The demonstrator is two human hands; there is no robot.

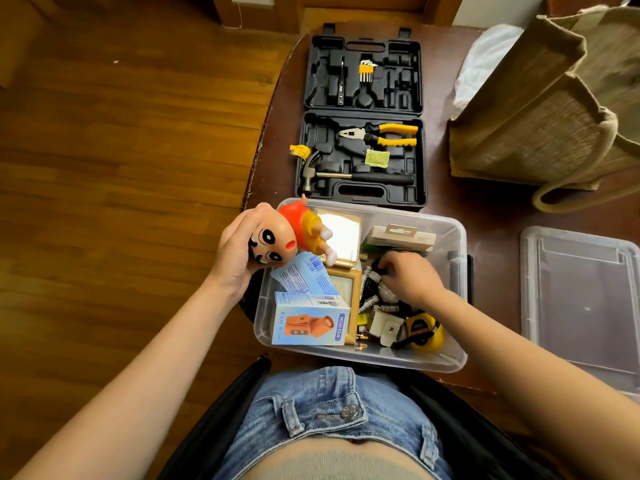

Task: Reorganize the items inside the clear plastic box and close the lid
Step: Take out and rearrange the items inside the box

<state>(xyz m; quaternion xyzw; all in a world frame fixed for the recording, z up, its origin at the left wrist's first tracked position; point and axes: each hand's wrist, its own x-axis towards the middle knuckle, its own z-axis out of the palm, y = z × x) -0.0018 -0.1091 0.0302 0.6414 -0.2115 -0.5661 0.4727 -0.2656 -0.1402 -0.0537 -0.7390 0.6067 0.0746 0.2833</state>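
Left hand: the left hand (239, 252) grips the head of a plastic cartoon-boy figurine in a red shirt (294, 233), held over the box's left rim, out of the box.
Clear plastic box: the clear plastic box (459, 251) sits open on the dark brown tabletop (491, 202), just in front of the person; a blue-and-white mini fan carton (310, 322) stands at its left, a yellow tape measure (424, 332) lies at its right.
Right hand: the right hand (412, 277) reaches into the jumble of small dark items, fingers curled; what it pinches I cannot tell.
Lid: the clear plastic lid (581, 292) lies apart, right of the box.
Progress: sorting looks under way; replacing the figurine, tidying and closing remain.
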